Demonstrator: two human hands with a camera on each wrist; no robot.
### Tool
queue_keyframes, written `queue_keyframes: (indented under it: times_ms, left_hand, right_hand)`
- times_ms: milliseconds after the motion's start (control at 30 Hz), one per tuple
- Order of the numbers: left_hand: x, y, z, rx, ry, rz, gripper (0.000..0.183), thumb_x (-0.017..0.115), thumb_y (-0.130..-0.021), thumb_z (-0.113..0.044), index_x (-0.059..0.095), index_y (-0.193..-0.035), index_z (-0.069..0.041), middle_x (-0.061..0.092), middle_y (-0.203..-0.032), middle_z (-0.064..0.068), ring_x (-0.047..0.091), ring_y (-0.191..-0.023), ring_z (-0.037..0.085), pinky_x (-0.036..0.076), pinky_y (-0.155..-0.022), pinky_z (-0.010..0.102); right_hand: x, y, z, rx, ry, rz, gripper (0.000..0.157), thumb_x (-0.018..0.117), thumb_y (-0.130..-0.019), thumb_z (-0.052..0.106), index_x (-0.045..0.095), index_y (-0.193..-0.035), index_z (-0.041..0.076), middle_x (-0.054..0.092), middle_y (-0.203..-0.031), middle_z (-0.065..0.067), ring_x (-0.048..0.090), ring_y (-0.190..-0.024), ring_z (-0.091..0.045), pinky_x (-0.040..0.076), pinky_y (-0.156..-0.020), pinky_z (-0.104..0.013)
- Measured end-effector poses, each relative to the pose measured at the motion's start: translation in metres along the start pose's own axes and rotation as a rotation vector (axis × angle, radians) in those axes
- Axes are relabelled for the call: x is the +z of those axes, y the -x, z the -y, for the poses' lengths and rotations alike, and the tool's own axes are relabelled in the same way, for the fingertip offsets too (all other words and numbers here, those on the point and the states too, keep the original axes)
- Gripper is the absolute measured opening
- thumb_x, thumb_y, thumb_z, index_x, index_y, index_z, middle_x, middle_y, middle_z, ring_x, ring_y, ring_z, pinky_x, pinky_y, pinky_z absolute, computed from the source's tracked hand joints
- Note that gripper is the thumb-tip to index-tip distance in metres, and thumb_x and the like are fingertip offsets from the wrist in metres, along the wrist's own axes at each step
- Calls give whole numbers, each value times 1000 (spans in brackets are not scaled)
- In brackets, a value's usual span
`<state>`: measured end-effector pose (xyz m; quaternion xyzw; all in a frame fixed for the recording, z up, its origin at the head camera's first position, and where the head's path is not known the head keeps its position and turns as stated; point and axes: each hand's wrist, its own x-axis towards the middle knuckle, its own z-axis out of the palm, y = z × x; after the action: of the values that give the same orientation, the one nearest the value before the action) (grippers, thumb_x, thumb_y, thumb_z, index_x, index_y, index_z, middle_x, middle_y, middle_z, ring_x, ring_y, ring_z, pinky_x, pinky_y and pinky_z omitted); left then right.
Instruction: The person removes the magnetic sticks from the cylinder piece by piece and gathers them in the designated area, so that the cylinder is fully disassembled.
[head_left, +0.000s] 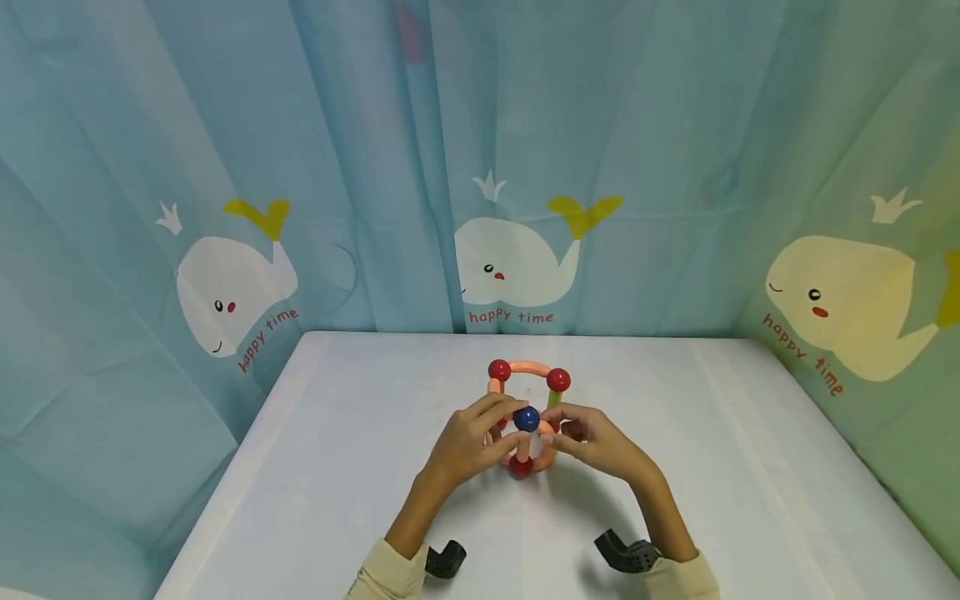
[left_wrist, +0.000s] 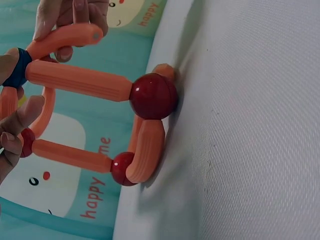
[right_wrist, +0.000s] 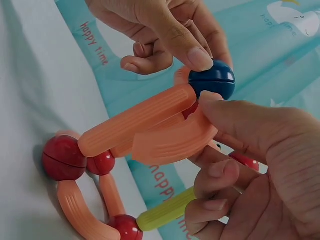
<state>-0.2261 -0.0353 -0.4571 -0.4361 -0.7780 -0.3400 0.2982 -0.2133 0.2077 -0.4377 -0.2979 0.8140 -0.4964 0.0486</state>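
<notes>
A frame of orange sticks and glossy red balls (left_wrist: 154,96) stands on the table. A blue ball (head_left: 527,418) tops a straight upright orange stick (left_wrist: 77,80) at its near side. My left hand (head_left: 468,442) holds the blue ball between thumb and fingers. From the right, my right hand (head_left: 600,437) pinches a curved orange stick (right_wrist: 175,142); one end meets the blue ball, and the other is free. Whether that stick is firmly attached cannot be told. A yellow-green stick (right_wrist: 167,207) forms another upright on the right side of the frame.
The white table (head_left: 360,433) surrounds the frame. Behind it hangs a blue curtain (head_left: 660,167) printed with whales. Black wrist mounts (head_left: 628,554) project inward near both beige sleeves (head_left: 390,573).
</notes>
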Motion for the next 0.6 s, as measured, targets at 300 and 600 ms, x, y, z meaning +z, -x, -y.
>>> queue_keyframes:
  times_ms: [300,600]
  left_hand:
    - [0,0,-1,-18,3,0,39,75,-86,-21,64,-122,-10,67,-110,4,60,-67,8,49,-60,9]
    - [-1,0,-2,-41,20,16,40,75,-86,-21,64,-123,-10,67,-111,4,60,-68,9,51,-61,11]
  right_hand:
    - [1,-1,3,-29,-40,11,17,58,-97,9,64,-113,6,66,-93,-8,64,-69,-20,53,-61,-30]
    - [5,-2,8,-59,-6,-49,12,60,-96,7,66,-105,4,63,-79,-7,58,-59,-12,48,-52,-25]
